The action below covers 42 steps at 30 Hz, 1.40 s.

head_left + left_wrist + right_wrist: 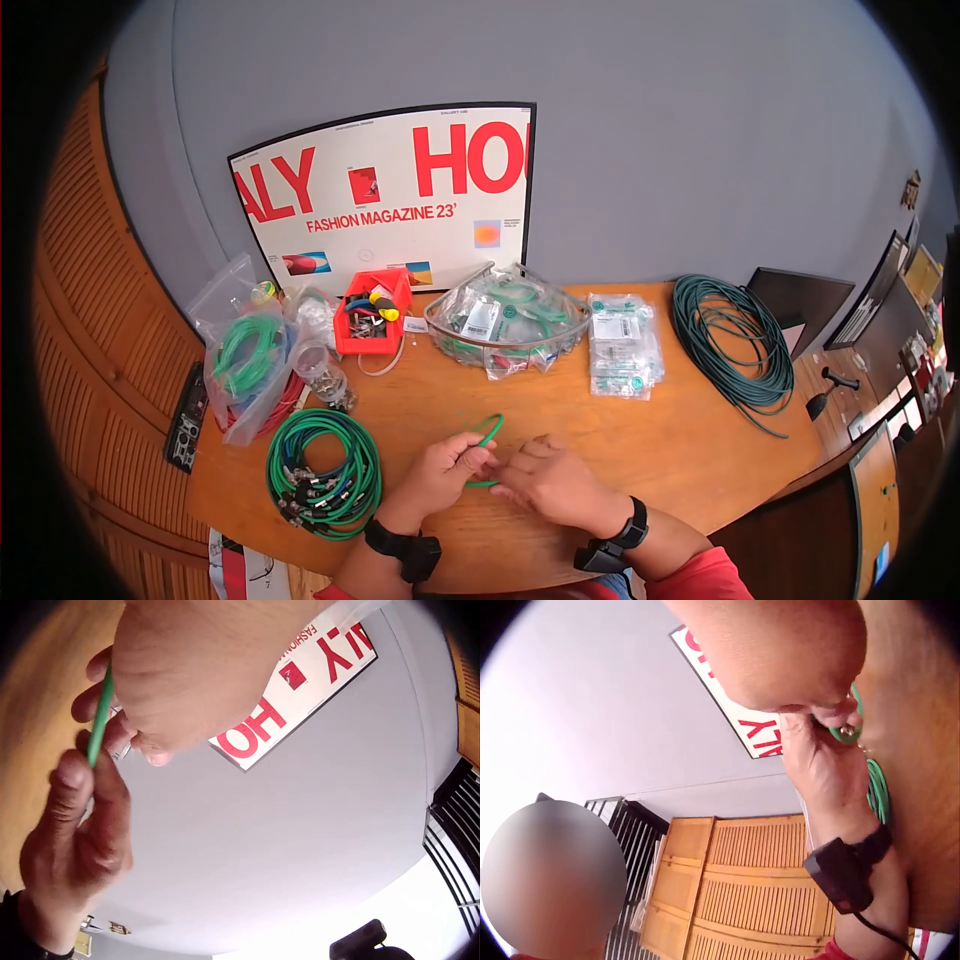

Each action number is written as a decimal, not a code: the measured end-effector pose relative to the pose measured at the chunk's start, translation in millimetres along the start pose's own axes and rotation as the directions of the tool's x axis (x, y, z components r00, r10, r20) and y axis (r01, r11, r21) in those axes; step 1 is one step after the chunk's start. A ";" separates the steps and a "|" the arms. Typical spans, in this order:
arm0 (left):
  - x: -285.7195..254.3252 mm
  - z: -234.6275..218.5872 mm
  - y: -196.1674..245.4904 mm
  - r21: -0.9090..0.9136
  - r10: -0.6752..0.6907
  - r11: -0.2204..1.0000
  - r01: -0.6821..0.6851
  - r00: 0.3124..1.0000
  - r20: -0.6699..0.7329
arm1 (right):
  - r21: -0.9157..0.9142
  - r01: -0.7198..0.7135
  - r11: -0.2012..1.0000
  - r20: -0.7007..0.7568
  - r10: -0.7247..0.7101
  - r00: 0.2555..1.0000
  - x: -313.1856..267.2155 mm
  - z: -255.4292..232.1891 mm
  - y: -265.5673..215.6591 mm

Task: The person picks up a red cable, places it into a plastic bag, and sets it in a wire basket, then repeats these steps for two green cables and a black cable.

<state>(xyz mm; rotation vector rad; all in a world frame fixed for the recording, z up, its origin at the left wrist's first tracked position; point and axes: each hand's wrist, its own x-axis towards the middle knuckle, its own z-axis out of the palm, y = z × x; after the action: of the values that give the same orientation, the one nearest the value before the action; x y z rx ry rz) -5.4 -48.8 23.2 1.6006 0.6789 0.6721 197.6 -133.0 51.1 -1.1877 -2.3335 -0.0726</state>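
- Green cable [101, 716]: right of the coiled-cable bundle [364, 470]; probably light, springy.
- Left hand [445, 477] and right hand [558, 487]: thumbs and fingers closed, pinching it.
- Best gripped along its length (ends may be delicate).

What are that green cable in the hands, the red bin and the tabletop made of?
Green cable: probably plastic or rubber outside, from its smooth, even green. Red bin: likely plastic, uniform colour, slightly glossy. Tabletop: wood or laminate, brown grain showing, soft sheen.

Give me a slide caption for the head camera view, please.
Left hand and right hand hold a green cable over a wooden table, near coiled green cables.
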 end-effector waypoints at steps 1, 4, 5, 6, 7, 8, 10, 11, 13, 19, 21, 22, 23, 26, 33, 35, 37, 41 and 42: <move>-0.1 1.2 -0.9 -0.034 -0.033 0.999 0.033 0.999 0.011 | -0.009 0.006 1.000 -0.150 -0.007 0.989 3.2 -6.0 1.9; 1.0 -0.4 -3.5 -0.237 -0.037 0.969 0.070 0.989 0.141 | 0.029 -0.066 0.997 -0.275 0.071 0.959 3.5 -17.4 13.5; 1.1 0.0 -2.8 -0.240 -0.040 0.968 0.074 0.989 0.142 | 0.031 -0.069 0.997 -0.272 0.075 0.959 1.4 -17.0 19.5; 1.1 0.3 -1.5 -0.288 -0.012 0.956 0.055 0.989 0.150 | 0.045 -0.117 0.992 -0.286 0.125 0.950 -0.9 -14.2 27.2; 1.2 0.7 -0.9 -0.335 0.018 0.942 0.036 0.988 0.156 | 0.059 -0.164 0.985 -0.300 0.174 0.938 -1.9 -13.7 32.4; 1.1 0.5 -1.5 -0.337 0.016 0.941 0.038 0.988 0.156 | 0.084 -0.172 0.981 -0.334 0.190 0.923 -1.4 -15.4 35.7; 0.8 -1.9 -3.4 -0.383 -0.007 0.923 0.040 0.996 0.087 | 0.116 -0.229 0.967 -0.358 0.255 0.898 -4.0 -14.6 40.3; 0.9 -2.9 -3.5 -0.383 -0.005 0.923 0.037 0.996 0.085 | 0.148 -0.282 0.948 -0.383 0.318 0.867 -5.1 -13.8 43.2; 1.5 -4.6 -3.5 -0.480 -0.035 0.873 0.089 0.992 0.121 | 0.150 -0.270 0.951 -0.396 0.308 0.865 -4.3 -14.3 44.9; 3.5 -1.2 -5.4 -0.549 -0.087 0.821 0.158 0.984 0.153 | 0.205 -0.318 0.926 -0.354 0.373 0.858 -3.4 -4.9 40.0; 3.6 1.4 -4.6 -0.568 -0.084 0.808 0.159 0.984 0.157 | 0.443 -0.367 0.818 -0.171 0.479 0.861 -7.1 5.8 43.9; 3.7 2.3 -4.1 -0.587 -0.080 0.794 0.160 0.984 0.161 | 0.443 -0.367 0.818 -0.171 0.479 0.861 -8.7 10.5 43.5; 3.8 3.0 -3.5 -0.586 -0.079 0.794 0.160 0.984 0.161 | 0.636 -0.464 0.617 0.014 0.592 0.806 -10.1 15.1 42.6; 4.0 3.0 -2.5 -0.581 -0.056 0.802 0.141 0.985 0.162 | 0.815 -0.528 0.239 0.302 0.603 0.739 -13.8 22.8 49.3; 4.7 0.3 -3.7 -0.601 -0.037 0.785 0.149 0.980 0.195 | 0.877 -0.363 -0.316 0.476 0.453 0.754 -17.5 27.3 53.8; 5.1 2.2 -2.9 -0.604 -0.031 0.783 0.149 0.979 0.202 | 0.872 -0.347 -0.347 0.481 0.463 0.745 -15.2 29.3 50.3; 5.3 5.2 -0.5 -0.543 -0.010 0.831 0.124 0.978 0.208 | 0.866 -0.328 -0.378 0.486 0.476 0.733 -15.2 31.9 48.7; 4.9 4.8 -3.8 -0.530 -0.005 0.842 0.104 0.983 0.186 | 0.867 -0.318 -0.384 0.481 0.478 0.735 -15.8 35.0 52.2; 4.7 4.4 -3.7 -0.523 -0.008 0.847 0.097 0.985 0.170 | 0.867 -0.326 -0.377 0.480 0.456 0.749 -16.7 33.8 53.7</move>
<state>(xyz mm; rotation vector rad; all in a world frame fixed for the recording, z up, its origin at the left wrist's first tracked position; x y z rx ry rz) 0.8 -47.7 19.2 1.1004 0.3677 0.6144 232.7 -103.1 4.4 -0.8413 -0.8006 1.6882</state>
